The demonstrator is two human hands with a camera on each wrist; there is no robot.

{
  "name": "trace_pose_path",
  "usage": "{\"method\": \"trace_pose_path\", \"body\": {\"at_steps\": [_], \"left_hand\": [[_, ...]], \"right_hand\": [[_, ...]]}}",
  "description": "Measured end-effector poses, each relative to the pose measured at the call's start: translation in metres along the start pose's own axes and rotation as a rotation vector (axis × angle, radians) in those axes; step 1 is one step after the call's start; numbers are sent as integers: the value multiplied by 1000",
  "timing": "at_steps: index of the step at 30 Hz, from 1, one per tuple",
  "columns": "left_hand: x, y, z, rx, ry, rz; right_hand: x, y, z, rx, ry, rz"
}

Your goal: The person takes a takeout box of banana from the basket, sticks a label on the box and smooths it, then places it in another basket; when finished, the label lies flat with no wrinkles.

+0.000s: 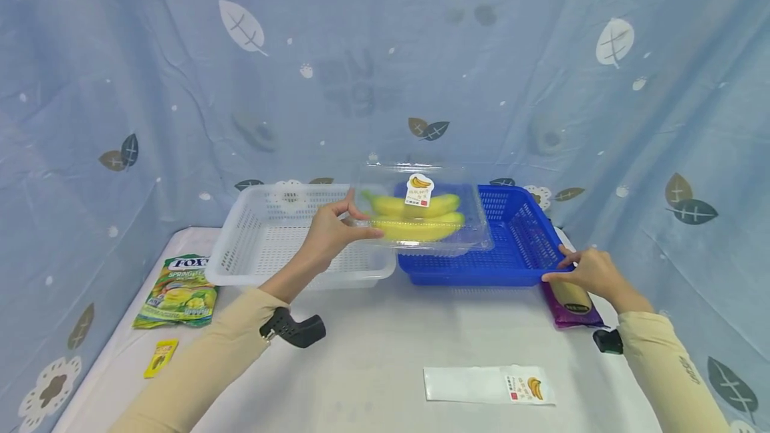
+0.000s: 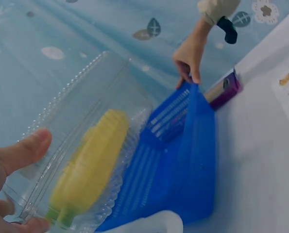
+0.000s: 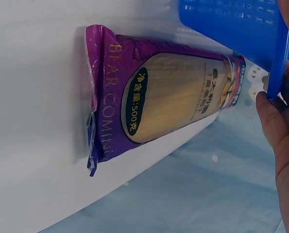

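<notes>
My left hand [image 1: 334,229] grips the left end of a clear plastic clamshell box [image 1: 475,219] with yellow bananas [image 1: 415,228] inside and a banana sticker [image 1: 419,190] on its lid. The box is held tilted above the blue basket [image 1: 469,279], partly over the white basket's right side. In the left wrist view the thumb lies on the lid and the fingers reach under the edge. My right hand [image 1: 592,274] pinches the blue basket's right rim near its front corner. Beside that corner a purple pasta packet [image 3: 168,97] lies on the table, partly hidden in the head view.
A white basket [image 1: 240,272] stands left of the blue one. Farther left lie a green Foxs candy bag [image 1: 183,293] and a small yellow packet [image 1: 160,358]. A strip with a banana sticker [image 1: 490,385] lies at the front. Patterned blue cloth [image 1: 361,72] hangs behind.
</notes>
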State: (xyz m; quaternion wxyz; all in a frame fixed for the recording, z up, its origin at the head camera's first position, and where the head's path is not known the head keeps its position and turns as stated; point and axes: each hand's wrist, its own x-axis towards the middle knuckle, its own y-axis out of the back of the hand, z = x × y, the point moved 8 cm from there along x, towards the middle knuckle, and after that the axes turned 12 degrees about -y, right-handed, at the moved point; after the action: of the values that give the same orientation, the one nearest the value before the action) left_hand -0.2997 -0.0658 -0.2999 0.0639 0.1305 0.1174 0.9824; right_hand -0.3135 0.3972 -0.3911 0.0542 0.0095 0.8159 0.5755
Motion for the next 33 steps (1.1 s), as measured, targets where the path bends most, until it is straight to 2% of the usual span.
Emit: {"method": "trace_pose_path", "body": {"at_steps": [3,7,12,16,21,26,33], "left_hand": [[11,-16,3,-27,-21,-13],[24,-36,3,-35,-18,-31],[38,-60,-1,0,7,-45],[46,-77,-7,-5,-17,-45],[55,-98,-22,-38,-68,-33],[61,-119,-45,-46,-106,-30],[65,-146,-72,-41,-114,27]], "right_hand": [[0,2,1,1,4,2],[0,2,4,-2,-3,3],[-1,3,8,3,-16,2],[-2,2,8,9,-23,-5],[-2,2,6,17,-17,-4],[1,0,8,16,-25,3],[1,-1,6,20,-38,15]]}}
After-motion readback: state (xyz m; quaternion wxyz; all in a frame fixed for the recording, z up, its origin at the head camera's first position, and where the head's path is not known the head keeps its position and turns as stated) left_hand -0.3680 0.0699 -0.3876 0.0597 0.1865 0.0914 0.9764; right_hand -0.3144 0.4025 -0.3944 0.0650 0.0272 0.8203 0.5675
